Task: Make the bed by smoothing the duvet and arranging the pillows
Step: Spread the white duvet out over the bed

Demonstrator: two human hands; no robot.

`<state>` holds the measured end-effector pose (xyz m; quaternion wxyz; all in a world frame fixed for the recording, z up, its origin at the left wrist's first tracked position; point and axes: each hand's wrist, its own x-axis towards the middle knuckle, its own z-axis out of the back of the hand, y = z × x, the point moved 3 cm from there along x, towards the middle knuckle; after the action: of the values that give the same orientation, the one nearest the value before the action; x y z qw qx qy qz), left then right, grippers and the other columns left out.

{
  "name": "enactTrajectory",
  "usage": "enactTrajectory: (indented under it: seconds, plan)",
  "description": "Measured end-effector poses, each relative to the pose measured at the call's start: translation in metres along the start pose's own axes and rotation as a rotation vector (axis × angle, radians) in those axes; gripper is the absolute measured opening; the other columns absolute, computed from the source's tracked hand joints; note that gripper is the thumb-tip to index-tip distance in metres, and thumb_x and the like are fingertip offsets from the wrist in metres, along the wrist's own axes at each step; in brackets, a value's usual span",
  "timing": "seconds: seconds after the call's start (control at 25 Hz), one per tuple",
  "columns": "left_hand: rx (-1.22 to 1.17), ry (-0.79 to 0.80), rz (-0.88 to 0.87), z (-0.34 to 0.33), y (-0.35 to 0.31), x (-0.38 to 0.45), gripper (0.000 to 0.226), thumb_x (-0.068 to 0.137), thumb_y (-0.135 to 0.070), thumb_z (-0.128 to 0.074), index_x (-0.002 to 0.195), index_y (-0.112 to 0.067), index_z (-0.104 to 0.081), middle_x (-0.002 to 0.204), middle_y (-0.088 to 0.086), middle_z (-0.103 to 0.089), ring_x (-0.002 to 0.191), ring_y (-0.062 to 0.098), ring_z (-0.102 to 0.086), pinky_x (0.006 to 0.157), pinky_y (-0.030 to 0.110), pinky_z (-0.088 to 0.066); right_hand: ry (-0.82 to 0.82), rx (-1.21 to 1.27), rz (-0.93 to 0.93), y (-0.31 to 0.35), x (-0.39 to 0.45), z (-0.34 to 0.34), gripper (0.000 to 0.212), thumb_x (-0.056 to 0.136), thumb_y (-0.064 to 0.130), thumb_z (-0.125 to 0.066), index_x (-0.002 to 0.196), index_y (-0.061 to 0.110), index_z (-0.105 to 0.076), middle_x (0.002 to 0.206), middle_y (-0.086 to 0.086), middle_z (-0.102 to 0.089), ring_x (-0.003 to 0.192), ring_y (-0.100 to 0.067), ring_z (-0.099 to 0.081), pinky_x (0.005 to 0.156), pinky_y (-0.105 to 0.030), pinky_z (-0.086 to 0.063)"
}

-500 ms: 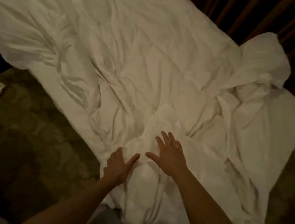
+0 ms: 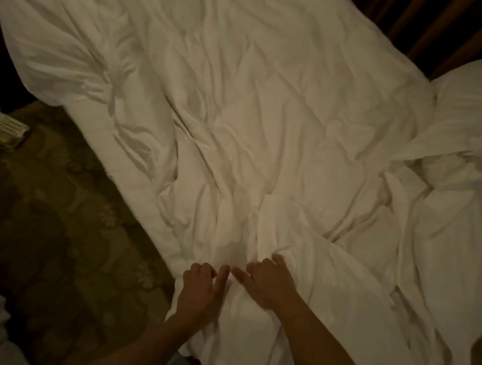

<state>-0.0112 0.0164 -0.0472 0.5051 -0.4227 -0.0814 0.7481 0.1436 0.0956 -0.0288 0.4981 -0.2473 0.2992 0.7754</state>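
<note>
— Well, look at the big white duvet (image 2: pixel 272 111) — it lies all over the bed, soft and full of wrinkles, with a puffy lump at the far right corner.

— What are the hands doing?

— A moment ago they lay flat with fingers spread. Now the left hand (image 2: pixel 201 286) and the right hand (image 2: pixel 267 281) have curled, side by side, bunching up the near edge of the cloth.

— So it's not smooth yet?

— No. I think a pull comes next. Down there, see the flowery carpet (image 2: pixel 58 221) and a small telephone (image 2: pixel 2 129).
</note>
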Motion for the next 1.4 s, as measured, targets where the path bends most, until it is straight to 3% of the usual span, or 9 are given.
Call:
enactTrajectory:
  seconds: [0.12,0.24,0.4,0.52,0.64,0.76,0.92,1.28,1.4]
  plan:
    - [0.184,-0.109,-0.056,-0.01,-0.012,-0.022,0.062,0.091,-0.061,-0.021,0.124,-0.021,-0.056,0.116,0.007,-0.06,0.109,0.029,-0.055,0.09,0.041,-0.045,-0.013,0.006,-0.063,-0.006,-0.029,-0.005,0.11,0.079,0.081,0.012,0.105,0.014,-0.072,0.102,-0.008,-0.073,0.106,-0.022,-0.064,0.119,-0.043,-0.019]
    - [0.082,-0.158,-0.057,-0.023,-0.025,-0.059,0.09,0.09,-0.078,-0.008,0.128,-0.015,-0.06,0.139,0.009,-0.054,0.134,0.028,-0.043,0.113,0.039,-0.031,-0.078,0.04,-0.128,-0.015,-0.07,0.001,0.117,0.071,0.085,0.016,0.111,0.019,-0.071,0.102,-0.005,-0.073,0.106,-0.021,-0.063,0.116,-0.042,-0.023]
    - [-0.074,-0.014,-0.208,-0.036,-0.063,-0.102,0.108,0.08,-0.088,0.001,0.113,-0.012,-0.068,0.103,0.008,-0.071,0.094,0.028,-0.067,0.088,0.039,-0.051,-0.205,0.133,-0.179,-0.029,-0.149,0.008,0.114,0.069,0.084,0.01,0.105,0.017,-0.075,0.117,0.0,-0.071,0.115,-0.019,-0.061,0.115,-0.041,-0.022]
    - [-0.087,-0.086,-0.177,-0.047,-0.091,-0.135,0.085,0.092,-0.074,-0.012,0.091,-0.015,-0.073,0.087,0.012,-0.074,0.081,0.029,-0.069,0.078,0.038,-0.053,-0.411,0.107,-0.163,-0.043,-0.225,-0.006,0.112,0.076,0.085,0.013,0.103,0.018,-0.073,0.11,-0.001,-0.073,0.106,-0.022,-0.065,0.106,-0.039,-0.036]
    - [0.102,-0.182,-0.121,-0.066,-0.105,-0.161,0.059,0.103,-0.055,-0.027,0.112,-0.013,-0.069,0.113,0.018,-0.07,0.108,0.038,-0.063,0.09,0.044,-0.044,-0.464,0.128,-0.116,-0.061,-0.3,-0.04,0.101,0.084,0.08,0.008,0.133,0.02,-0.057,0.135,-0.003,-0.059,0.131,-0.022,-0.048,0.115,-0.039,-0.026]
    - [-0.018,-0.282,0.044,-0.081,-0.112,-0.186,0.073,0.1,-0.064,-0.027,0.137,-0.007,-0.054,0.141,0.021,-0.052,0.135,0.04,-0.041,0.112,0.054,-0.027,-0.445,0.203,-0.141,-0.087,-0.361,-0.069,0.103,0.078,0.083,0.007,0.153,0.025,-0.035,0.159,0.002,-0.034,0.149,-0.017,-0.021,0.122,-0.043,-0.011]
    - [0.079,-0.377,-0.043,-0.114,-0.123,-0.235,0.09,0.095,-0.072,-0.022,0.152,-0.003,-0.03,0.159,0.021,-0.029,0.149,0.038,-0.016,0.118,0.058,-0.012,-0.41,0.245,-0.275,-0.135,-0.425,-0.104,0.106,0.073,0.086,0.002,0.154,0.026,-0.031,0.162,0.001,-0.027,0.149,-0.018,-0.02,0.119,-0.046,-0.015]
    - [0.222,-0.24,-0.102,-0.201,-0.2,-0.206,0.093,0.086,-0.075,-0.016,0.145,-0.011,-0.047,0.155,0.012,-0.041,0.148,0.034,-0.024,0.119,0.053,-0.021,-0.279,0.049,-0.252,-0.264,-0.453,-0.103,0.109,0.071,0.087,0.004,0.158,0.028,-0.023,0.167,0.004,-0.013,0.154,-0.016,-0.004,0.124,-0.045,-0.005]
    - [0.248,-0.168,-0.129,-0.238,-0.242,-0.194,0.078,0.095,-0.072,-0.021,0.142,-0.018,-0.05,0.153,0.005,-0.044,0.147,0.028,-0.026,0.117,0.051,-0.023,-0.193,-0.042,-0.219,-0.319,-0.439,-0.092,0.107,0.072,0.087,0.002,0.158,0.03,-0.024,0.168,0.004,-0.012,0.154,-0.016,-0.002,0.123,-0.042,-0.001]
